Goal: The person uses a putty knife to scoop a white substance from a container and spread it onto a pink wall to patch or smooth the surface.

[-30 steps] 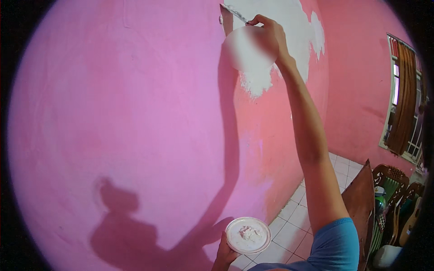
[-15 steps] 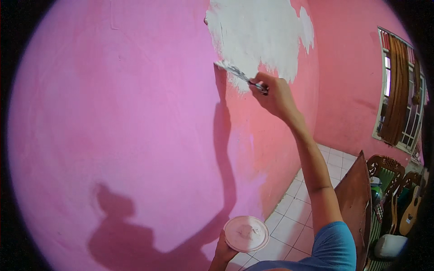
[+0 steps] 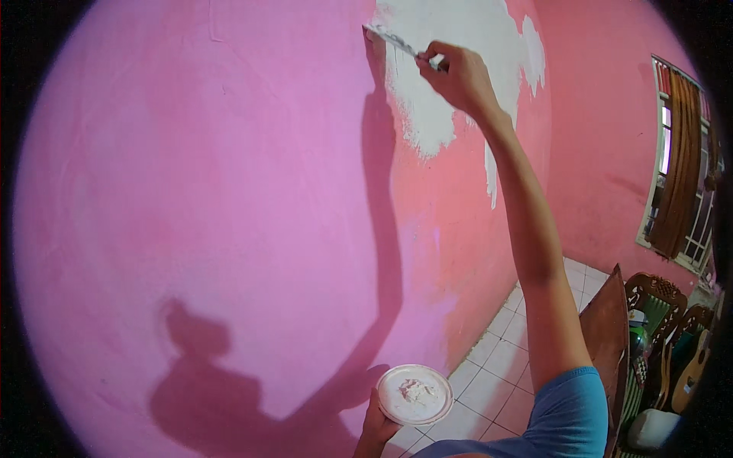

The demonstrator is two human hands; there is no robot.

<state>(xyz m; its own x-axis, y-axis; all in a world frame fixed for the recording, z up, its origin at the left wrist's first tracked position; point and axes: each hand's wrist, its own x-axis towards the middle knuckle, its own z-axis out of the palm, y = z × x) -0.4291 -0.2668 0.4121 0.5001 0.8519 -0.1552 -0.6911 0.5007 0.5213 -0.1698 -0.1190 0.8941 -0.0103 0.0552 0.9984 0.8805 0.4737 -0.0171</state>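
Observation:
My right hand [image 3: 464, 76] is raised at the wall, its fingers closed round the handle of a putty knife [image 3: 397, 43]. White paste coats the blade, which is at the left edge of a rough white patch [image 3: 424, 114]; whether it touches the wall I cannot tell. The patch covers part of the pink wall [image 3: 252, 191]. Low in front of me, my left hand [image 3: 378, 421] grips the rim of a round, pale lid [image 3: 392, 398]. A lump of white paste [image 3: 418, 391] lies in the middle of the lid.
To the right, a brown panel [image 3: 607, 328] leans near carved wooden chairs [image 3: 657, 298] and a guitar [image 3: 692, 374]. White floor tiles [image 3: 489, 389] run along the wall's foot. A barred window [image 3: 679, 168] with a brown curtain is in the far wall.
My right hand has moved up the wall with the putty knife, along the white patch's left edge. The left hand and lid have stayed nearly in place. The view has shifted slightly.

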